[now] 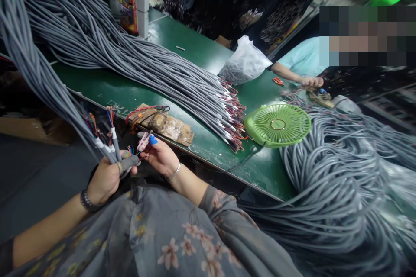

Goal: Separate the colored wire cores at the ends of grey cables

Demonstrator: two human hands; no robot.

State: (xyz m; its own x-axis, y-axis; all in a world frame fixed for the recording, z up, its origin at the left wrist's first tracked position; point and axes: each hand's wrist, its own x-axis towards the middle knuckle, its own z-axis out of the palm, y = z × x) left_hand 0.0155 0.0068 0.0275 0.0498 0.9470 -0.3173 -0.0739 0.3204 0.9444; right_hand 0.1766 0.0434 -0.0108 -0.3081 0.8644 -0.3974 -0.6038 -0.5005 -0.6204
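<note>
Clutching cables [115, 145] near their banded ends just off the table [266, 177], the left hand [105, 178] was closed; the right hand [161, 158] pinched thin wires [142, 155]. Too hard a tug by the right hand could perhaps have snapped one.

The left hand [105, 178] is hiding part of the grey cables [116, 149] it is gripping, which are running out of view at the upper left, while the pale pink piece [143, 141] in the right hand [163, 158] is showing too small to identify. A pixelated patch [367, 34] is covering a co-worker's head, the thing under the co-worker's hand [312, 82] is blurring beyond naming, and the coiled cables [328, 173] are spilling past the right edge.
</note>
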